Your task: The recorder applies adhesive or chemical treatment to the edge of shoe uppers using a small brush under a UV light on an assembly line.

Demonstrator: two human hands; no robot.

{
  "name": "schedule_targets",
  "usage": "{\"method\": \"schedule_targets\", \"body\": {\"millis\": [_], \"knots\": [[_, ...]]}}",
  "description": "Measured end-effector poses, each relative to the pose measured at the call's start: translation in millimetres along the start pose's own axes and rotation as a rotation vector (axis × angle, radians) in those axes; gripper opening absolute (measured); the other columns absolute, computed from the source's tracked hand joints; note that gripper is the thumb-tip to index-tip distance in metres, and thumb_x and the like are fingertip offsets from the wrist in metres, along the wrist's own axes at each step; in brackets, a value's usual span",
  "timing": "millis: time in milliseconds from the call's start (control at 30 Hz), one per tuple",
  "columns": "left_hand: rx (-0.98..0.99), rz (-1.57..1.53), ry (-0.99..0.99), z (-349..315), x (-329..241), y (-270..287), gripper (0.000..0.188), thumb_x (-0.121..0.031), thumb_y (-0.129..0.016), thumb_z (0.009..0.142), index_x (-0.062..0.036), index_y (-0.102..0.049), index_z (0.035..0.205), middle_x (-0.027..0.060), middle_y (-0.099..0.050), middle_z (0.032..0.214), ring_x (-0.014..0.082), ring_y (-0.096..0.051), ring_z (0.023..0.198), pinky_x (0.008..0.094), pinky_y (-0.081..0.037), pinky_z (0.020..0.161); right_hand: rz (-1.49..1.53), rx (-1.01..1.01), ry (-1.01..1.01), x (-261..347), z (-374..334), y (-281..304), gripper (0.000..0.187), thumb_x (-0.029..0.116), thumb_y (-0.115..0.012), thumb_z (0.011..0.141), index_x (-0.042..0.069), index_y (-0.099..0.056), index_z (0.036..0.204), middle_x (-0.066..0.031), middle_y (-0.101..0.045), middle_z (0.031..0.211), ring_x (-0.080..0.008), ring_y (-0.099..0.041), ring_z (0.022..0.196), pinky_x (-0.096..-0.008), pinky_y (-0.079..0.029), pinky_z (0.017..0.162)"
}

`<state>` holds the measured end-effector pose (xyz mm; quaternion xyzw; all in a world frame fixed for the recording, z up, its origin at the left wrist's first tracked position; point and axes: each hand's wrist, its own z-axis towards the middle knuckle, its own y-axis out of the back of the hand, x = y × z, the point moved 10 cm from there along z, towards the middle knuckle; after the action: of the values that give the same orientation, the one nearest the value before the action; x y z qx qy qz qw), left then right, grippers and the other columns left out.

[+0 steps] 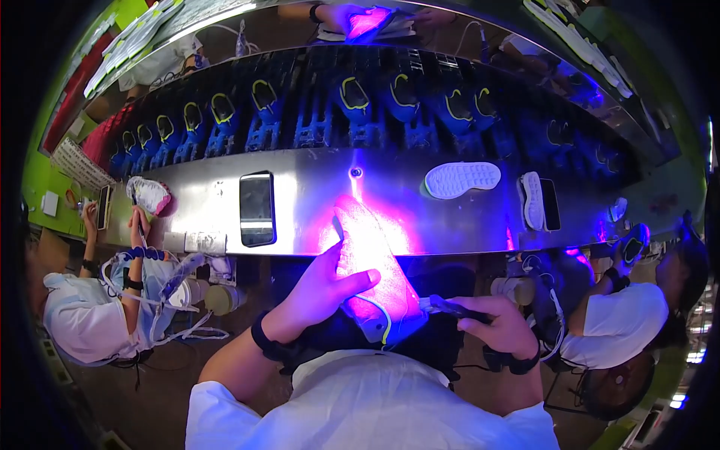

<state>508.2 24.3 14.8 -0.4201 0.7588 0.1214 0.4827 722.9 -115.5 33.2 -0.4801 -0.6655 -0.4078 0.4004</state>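
Note:
In front of me, a shoe upper (386, 289) glows white and pink under a strong violet light, toe pointing away and heel collar toward me. My left hand (319, 289) grips it from the left side, thumb lying across the upper. My right hand (499, 326) is closed round a dark-handled brush (461, 309). Its pale tip meets the right side of the shoe near the heel. Glare hides much of the shoe's surface, and my left fingers are partly hidden behind it.
A metal bench (300, 217) carries a phone (258, 208) and a white sole (463, 180). Beyond it, a conveyor rack (311, 135) holds several dark shoes. Co-workers sit on the left (97, 315) and right (615, 322). Another person's hand (341, 16) holds a lit shoe opposite.

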Motion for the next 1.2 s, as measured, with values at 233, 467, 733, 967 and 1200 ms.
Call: {"method": "schedule_targets", "body": {"millis": [233,467,733,967,1200], "knots": [[-0.059,-0.225,0.042,3,11,-3,0.070,-0.023,-0.077,0.095,0.0055,-0.044,0.150,0.0106,-0.061,0.138,0.0200,-0.060,0.126,0.0368,-0.050,0.107,-0.149,-0.116,0.083,14,-13,15,0.044,0.011,-0.079,0.089,0.006,-0.071,0.132,-0.0143,-0.077,0.105,-0.0234,-0.071,0.086,-0.0330,-0.055,0.079],[0.062,-0.507,0.362,-4,43,-25,0.052,-0.046,-0.059,0.103,-0.0010,-0.059,0.130,0.0124,-0.075,0.105,0.0226,-0.077,0.076,0.0295,-0.062,0.061,-0.302,-0.204,0.173,46,-5,37,0.044,0.008,-0.080,0.085,0.008,-0.073,0.129,-0.0104,-0.065,0.080,-0.0216,-0.059,0.067,-0.0335,-0.046,0.063],[0.182,-0.834,0.389,5,55,-48,0.050,-0.047,-0.053,0.106,-0.0050,-0.059,0.130,0.0147,-0.074,0.103,0.0226,-0.071,0.072,0.0276,-0.060,0.057,-0.401,-0.234,0.262,67,12,62,0.046,0.009,-0.081,0.085,0.013,-0.073,0.130,-0.0090,-0.062,0.078,-0.0214,-0.057,0.063,-0.0339,-0.046,0.059],[0.435,-1.280,0.607,-6,57,-82,0.069,-0.057,-0.055,0.102,-0.0034,-0.051,0.144,0.0268,-0.066,0.114,0.0249,-0.068,0.078,0.0278,-0.057,0.056,-0.410,-0.268,0.312,63,27,68,0.049,0.005,-0.081,0.083,0.013,-0.072,0.130,-0.0081,-0.061,0.076,-0.0207,-0.056,0.061,-0.0340,-0.047,0.060],[0.557,-1.464,0.610,-6,68,-100,0.078,-0.061,-0.053,0.101,-0.0020,-0.044,0.151,0.0315,-0.059,0.126,0.0220,-0.063,0.077,0.0249,-0.053,0.054,-0.378,-0.324,0.408,61,34,58,0.047,0.003,-0.079,0.083,0.009,-0.072,0.129,-0.0089,-0.068,0.084,-0.0218,-0.063,0.068,-0.0337,-0.051,0.065]]}}
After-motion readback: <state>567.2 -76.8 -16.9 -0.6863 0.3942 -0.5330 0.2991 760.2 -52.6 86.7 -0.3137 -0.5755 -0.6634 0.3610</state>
